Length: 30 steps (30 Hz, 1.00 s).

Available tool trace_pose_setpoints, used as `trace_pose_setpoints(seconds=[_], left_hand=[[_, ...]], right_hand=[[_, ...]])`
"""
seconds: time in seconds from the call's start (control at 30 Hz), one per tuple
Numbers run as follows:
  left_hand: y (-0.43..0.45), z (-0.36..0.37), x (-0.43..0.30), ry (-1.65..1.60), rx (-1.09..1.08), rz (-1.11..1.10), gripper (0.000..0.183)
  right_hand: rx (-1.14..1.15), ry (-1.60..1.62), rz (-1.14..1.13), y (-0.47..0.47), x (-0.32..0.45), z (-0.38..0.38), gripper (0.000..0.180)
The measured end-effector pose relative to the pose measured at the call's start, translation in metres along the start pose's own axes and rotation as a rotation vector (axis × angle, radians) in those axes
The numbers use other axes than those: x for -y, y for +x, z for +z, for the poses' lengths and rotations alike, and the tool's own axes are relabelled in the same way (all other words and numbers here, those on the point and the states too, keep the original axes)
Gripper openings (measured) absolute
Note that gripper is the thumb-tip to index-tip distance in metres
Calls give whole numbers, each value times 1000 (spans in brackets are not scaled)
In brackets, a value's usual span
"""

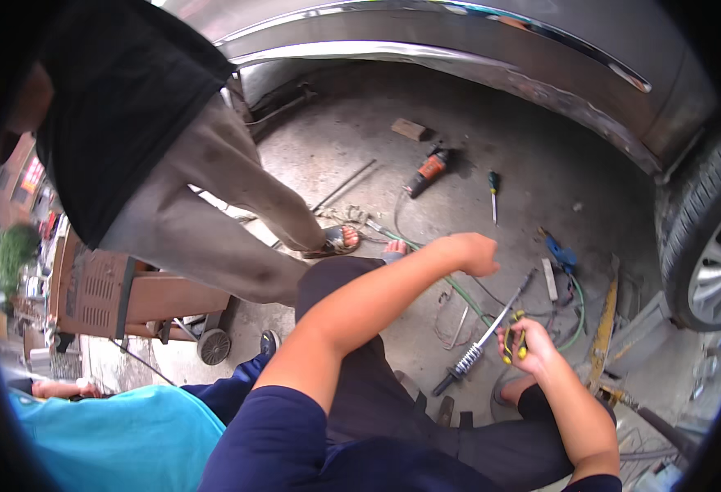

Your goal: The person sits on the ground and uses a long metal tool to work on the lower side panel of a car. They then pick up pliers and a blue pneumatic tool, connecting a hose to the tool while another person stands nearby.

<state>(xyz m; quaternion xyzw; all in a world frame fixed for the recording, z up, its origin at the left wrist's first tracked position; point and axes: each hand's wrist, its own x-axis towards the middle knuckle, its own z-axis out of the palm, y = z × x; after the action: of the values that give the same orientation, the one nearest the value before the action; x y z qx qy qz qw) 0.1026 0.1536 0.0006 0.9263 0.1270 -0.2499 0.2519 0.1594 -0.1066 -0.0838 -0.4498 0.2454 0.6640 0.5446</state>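
Note:
My right hand (534, 348) grips a pair of pliers (514, 338) with yellow and black handles. Just left of them, a metal rod (503, 323) with a coil spring (468, 358) and a dark end lies on the concrete floor. My left hand (476, 253) is held out over the floor, its fingers curled and mostly hidden, so whether it holds anything cannot be seen. Beneath the left forearm runs a green hose (468, 298). A blue-bodied tool (559, 252) and a pale strip (549, 280) lie beyond my right hand, among thin wires.
A car's lower side (446, 40) and wheel (705, 246) border the work area. On the floor are an orange angle grinder (428, 172), a screwdriver (493, 190) and a block (408, 129). A yellow bar (603, 326) lies right. Two people stand left near a wheeled machine (93, 283).

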Motion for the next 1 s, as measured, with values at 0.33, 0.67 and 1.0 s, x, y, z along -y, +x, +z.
trace_pose_setpoints(seconds=[0.33, 0.67, 1.0], left_hand=[[-62, -11, 11, -1, -22, 47, 45], [-78, -55, 35, 31, -86, -42, 47], [-53, -55, 22, 80, -35, -39, 49]], right_hand=[[-239, -30, 128, 83, -69, -69, 14], [-395, -144, 12, 181, -82, -55, 14], [-452, -39, -342, 188, 5, -85, 23]])
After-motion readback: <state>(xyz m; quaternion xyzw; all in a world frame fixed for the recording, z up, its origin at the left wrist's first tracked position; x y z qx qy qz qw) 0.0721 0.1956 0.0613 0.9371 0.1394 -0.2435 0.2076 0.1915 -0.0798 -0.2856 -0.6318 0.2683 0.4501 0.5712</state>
